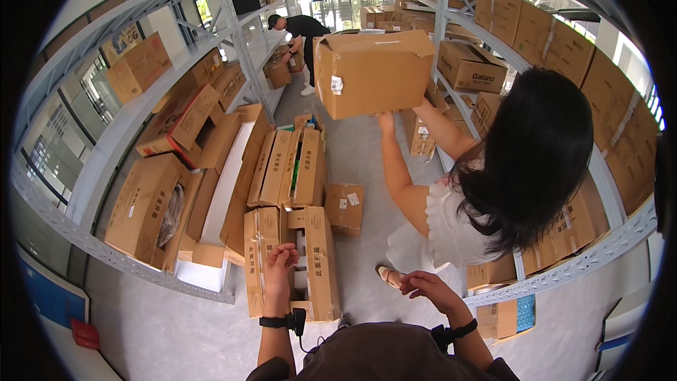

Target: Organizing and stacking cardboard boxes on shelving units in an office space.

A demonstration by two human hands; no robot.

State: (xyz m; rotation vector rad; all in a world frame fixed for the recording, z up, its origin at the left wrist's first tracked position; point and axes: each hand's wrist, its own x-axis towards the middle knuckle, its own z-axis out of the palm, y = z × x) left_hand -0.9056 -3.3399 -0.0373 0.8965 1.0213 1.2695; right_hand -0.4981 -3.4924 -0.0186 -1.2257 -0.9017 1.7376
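Observation:
My left hand (283,260) is raised in front of me with its fingers loosely curled, and I see nothing in it. Below it stands an opened tall cardboard carton (319,270) with white packing inside. My right hand (424,287) hovers apart from everything, fingers bent and spread, holding nothing. Straps with small devices circle both wrists. Ahead on the right, a person in a white ruffled top (449,222) holds up a large taped cardboard box (378,74) with both hands. A torn flap shows at its upper right corner.
Metal shelving (232,37) loaded with cartons lines the left; a similar rack (560,293) lines the right. More cartons (272,166) and a small box (344,209) stand in the aisle. Farther back, a person in black (307,32) bends toward boxes at the left shelf.

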